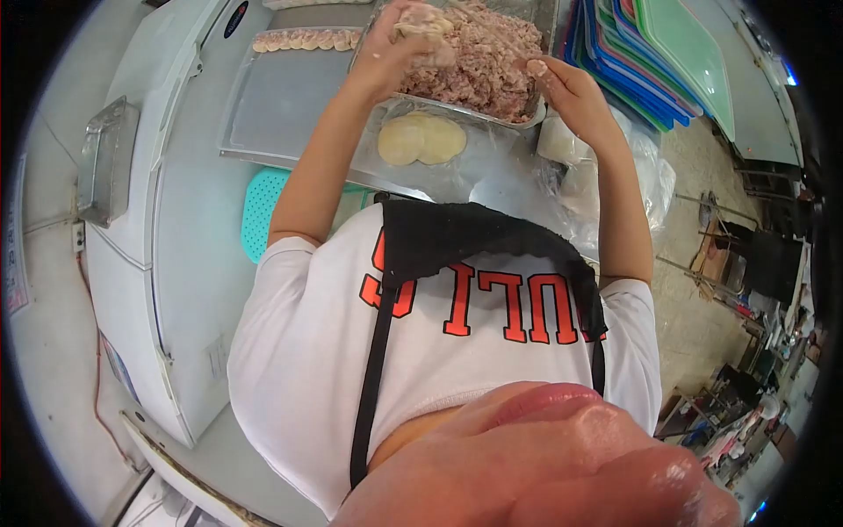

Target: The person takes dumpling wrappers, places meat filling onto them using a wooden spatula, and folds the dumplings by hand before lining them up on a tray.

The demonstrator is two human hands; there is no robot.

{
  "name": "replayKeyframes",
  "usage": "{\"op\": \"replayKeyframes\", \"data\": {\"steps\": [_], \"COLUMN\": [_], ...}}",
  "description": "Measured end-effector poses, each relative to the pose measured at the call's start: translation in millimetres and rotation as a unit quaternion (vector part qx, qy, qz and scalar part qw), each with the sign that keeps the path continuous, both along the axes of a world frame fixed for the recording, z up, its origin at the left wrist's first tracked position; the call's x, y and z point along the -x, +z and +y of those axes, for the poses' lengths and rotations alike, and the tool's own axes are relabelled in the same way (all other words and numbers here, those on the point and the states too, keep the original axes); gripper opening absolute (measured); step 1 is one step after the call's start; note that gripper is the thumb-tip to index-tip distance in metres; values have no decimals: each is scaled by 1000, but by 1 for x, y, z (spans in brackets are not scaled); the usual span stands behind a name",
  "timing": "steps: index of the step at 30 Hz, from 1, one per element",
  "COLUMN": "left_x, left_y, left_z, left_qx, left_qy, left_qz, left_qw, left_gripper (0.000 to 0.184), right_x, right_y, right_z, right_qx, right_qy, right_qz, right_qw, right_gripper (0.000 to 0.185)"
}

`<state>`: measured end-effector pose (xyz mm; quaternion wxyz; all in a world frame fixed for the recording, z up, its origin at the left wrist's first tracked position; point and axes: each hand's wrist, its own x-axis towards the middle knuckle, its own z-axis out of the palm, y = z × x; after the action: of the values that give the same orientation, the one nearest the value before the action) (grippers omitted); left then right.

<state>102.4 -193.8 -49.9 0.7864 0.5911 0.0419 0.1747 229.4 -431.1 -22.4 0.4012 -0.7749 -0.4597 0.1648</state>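
My left hand (392, 53) is at the left edge of a metal tray (502, 118) heaped with ground meat filling (479, 66). Its fingers are curled around a pale dough wrapper (423, 31) with filling smeared on it. Over the right side of the meat, my right hand (569, 95) grips a thin stick-like tool (502, 42) that slants toward the left hand. A bit of meat clings near the right fingertips. Round yellowish wrappers (421, 139) lie on plastic in front of the filling tray.
A flat metal tray (285, 110) on the left carries a row of dumplings (307, 39). Coloured plastic trays (632, 61) are stacked at the right, near plastic bags (580, 171) of white contents. A turquoise perforated item (263, 211) sits by my left arm, beside a white freezer (189, 228).
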Motion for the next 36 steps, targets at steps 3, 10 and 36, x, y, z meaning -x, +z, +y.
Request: {"op": "replayKeyframes", "data": {"steps": [3, 10, 36], "left_x": [5, -5, 0], "left_y": [15, 29, 7], "left_z": [4, -2, 9], "left_qx": [-331, -424, -482], "left_qy": [-41, -123, -110], "left_qz": [23, 41, 92], "left_qw": [942, 896, 864], "left_gripper": [42, 36, 42], "right_x": [3, -10, 23], "right_y": [23, -22, 1], "right_z": [-7, -5, -12], "right_qx": [103, -28, 5], "right_qy": [42, 104, 4], "right_qz": [64, -52, -159], "right_qw": [992, 993, 987], "right_gripper": [36, 31, 30]}}
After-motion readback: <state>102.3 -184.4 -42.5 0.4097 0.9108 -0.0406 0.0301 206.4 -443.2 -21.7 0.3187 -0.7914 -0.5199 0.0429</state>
